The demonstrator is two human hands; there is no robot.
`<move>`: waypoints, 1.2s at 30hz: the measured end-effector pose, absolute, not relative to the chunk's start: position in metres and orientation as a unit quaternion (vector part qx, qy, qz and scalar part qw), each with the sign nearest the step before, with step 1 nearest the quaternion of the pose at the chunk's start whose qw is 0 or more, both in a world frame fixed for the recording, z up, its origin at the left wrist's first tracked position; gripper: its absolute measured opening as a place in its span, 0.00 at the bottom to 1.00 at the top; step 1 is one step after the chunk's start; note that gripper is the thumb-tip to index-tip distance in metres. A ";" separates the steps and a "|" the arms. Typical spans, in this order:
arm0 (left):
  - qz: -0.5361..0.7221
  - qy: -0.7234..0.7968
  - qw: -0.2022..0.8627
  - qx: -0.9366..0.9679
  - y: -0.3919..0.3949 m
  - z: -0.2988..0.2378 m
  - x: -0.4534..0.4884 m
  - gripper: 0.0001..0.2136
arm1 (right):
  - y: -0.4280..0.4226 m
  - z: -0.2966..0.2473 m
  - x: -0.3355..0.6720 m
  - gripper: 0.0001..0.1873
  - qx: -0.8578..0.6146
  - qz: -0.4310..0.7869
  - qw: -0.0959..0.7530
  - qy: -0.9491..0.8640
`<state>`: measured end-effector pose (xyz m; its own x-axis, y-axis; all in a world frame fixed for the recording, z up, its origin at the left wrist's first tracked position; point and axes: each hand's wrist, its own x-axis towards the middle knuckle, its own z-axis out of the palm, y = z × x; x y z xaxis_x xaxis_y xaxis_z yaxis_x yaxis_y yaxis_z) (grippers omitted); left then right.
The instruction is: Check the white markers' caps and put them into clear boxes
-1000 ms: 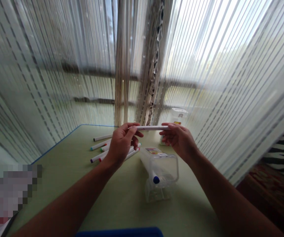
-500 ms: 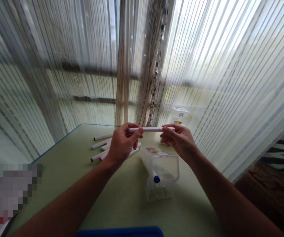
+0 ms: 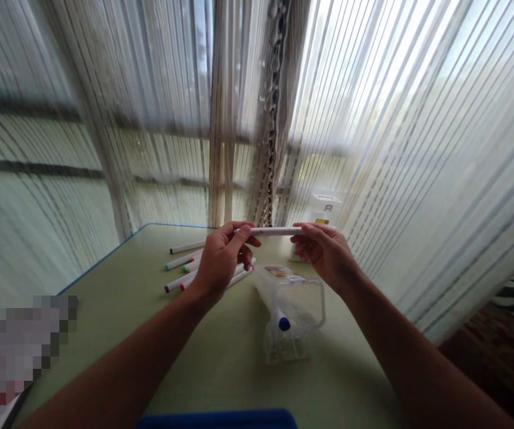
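Note:
A white felt-tip pen (image 3: 277,231) is held level above the table between both hands. My left hand (image 3: 226,253) pinches its left end between thumb and fingers. At the opposite end, my right hand (image 3: 326,253) grips the pen, its fingers covering the tip. Below them lies a clear plastic case (image 3: 299,304) on its side, with one blue-capped pen (image 3: 284,323) inside. Several white felt-tip pens (image 3: 185,262) with coloured ends are spread on the table behind my left wrist, partly hidden by it.
The pale green table (image 3: 118,316) has a blue edge. A blue object (image 3: 221,419) shows at the near edge. A translucent white container (image 3: 327,208) stands beyond my right hand. Sheer striped curtains (image 3: 162,89) hang behind the table. A blurred-out item (image 3: 15,351) is at the left.
Both hands remain around the pen. My left thumb has shifted slightly left and up along it, and the right fingers now cover its right end. The case and the loose pens stay put.

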<state>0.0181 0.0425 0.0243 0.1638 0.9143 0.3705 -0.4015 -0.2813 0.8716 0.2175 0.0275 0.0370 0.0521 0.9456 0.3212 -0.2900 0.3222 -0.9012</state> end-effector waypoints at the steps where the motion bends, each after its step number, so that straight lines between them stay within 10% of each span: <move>1: 0.599 0.241 0.553 0.527 0.043 0.024 0.018 0.09 | 0.028 0.037 0.218 0.13 -0.329 0.482 0.645 -0.493; 36: 0.603 0.246 0.543 0.530 0.043 0.024 0.018 0.12 | 0.028 0.040 0.221 0.10 -0.337 0.524 0.651 -0.434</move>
